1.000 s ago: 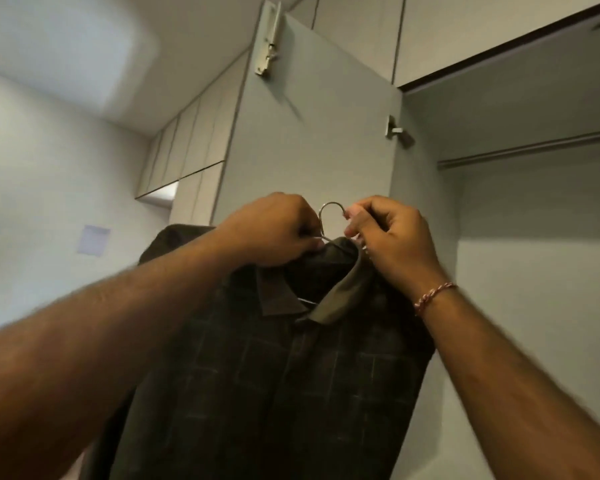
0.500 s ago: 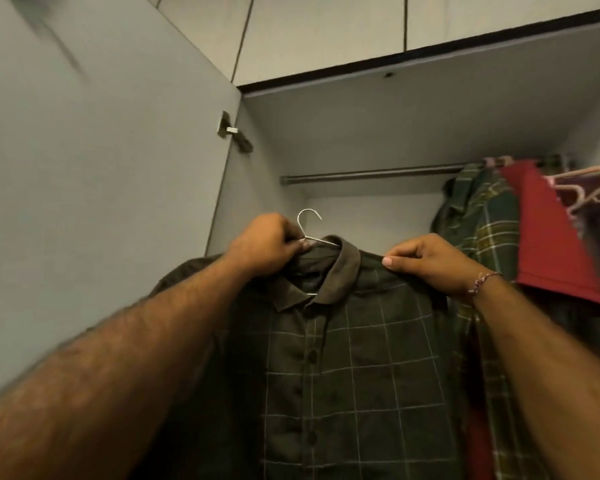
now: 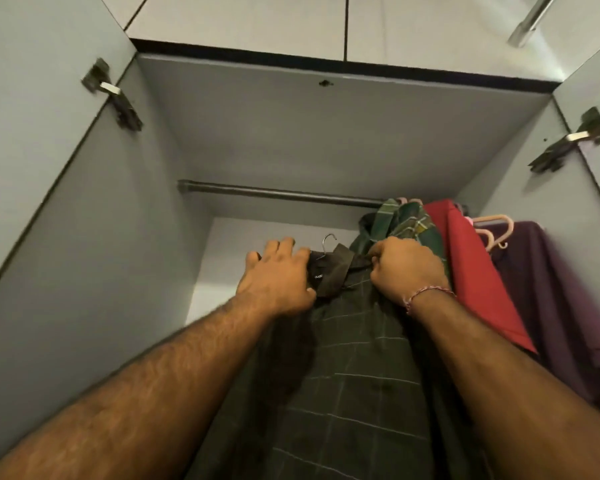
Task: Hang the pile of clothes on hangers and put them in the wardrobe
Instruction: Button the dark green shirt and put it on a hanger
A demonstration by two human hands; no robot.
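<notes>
Grey side panels (image 3: 84, 237), two grey doors swung open with metal hinges (image 3: 113, 95), upper cabinet fronts (image 3: 243, 22) above, dim indoor light

Bare, hairy forearms; a red-and-white thread bracelet (image 3: 426, 294) circles the right wrist.

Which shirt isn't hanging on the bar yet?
The dark olive checked shirt on the metal-hooked hanger, held by both hands. The green plaid shirt, red shirt and purple shirt already hang on the rod.

A small black neck label (image 3: 318, 276) inside the dark checked shirt's (image 3: 357, 368) collar, just beside the left hand (image 3: 278, 278), carries white lettering too small to read.
</notes>
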